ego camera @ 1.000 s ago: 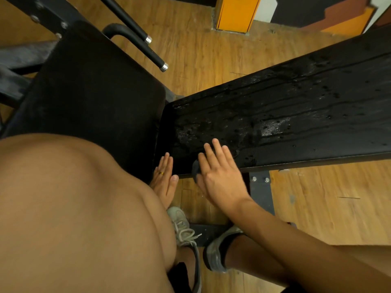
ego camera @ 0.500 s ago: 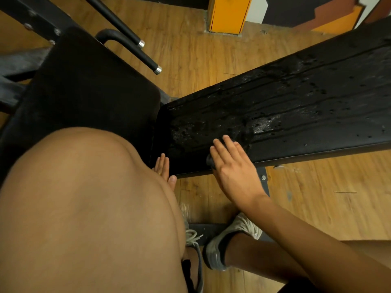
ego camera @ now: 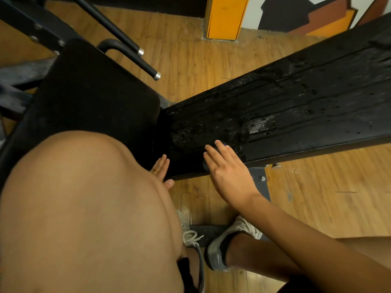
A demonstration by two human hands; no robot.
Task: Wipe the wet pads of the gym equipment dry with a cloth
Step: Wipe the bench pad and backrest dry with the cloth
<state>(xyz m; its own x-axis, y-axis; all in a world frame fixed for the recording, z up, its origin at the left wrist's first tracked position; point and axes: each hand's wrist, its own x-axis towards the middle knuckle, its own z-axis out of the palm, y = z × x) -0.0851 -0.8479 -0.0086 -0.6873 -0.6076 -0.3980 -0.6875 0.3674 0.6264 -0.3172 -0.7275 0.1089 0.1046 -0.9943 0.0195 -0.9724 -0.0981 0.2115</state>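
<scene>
A long black bench pad (ego camera: 296, 106) runs from the centre to the upper right, with water drops and streaks on it. My right hand (ego camera: 228, 172) lies flat on the pad's near edge and presses a dark cloth (ego camera: 204, 165) that shows only as slivers beside the palm and at the fingertips. My left hand (ego camera: 162, 169) rests on the pad's near left corner, fingers straight and thumb at the edge, mostly hidden behind my own left arm. A second black seat pad (ego camera: 91, 102) sits to the left and looks dull, with no visible drops.
Black metal frame bars and a chrome-tipped handle (ego camera: 146, 66) rise at the upper left. A grey bracket (ego camera: 259, 178) holds the pad above the wooden floor (ego camera: 328, 197). My two shoes (ego camera: 220, 248) stand under the bench. An orange post (ego camera: 225, 17) is at the back.
My right hand has slid rightward along the pad's near edge with the cloth under it. My left hand stayed at the corner, and my arm hides more of it.
</scene>
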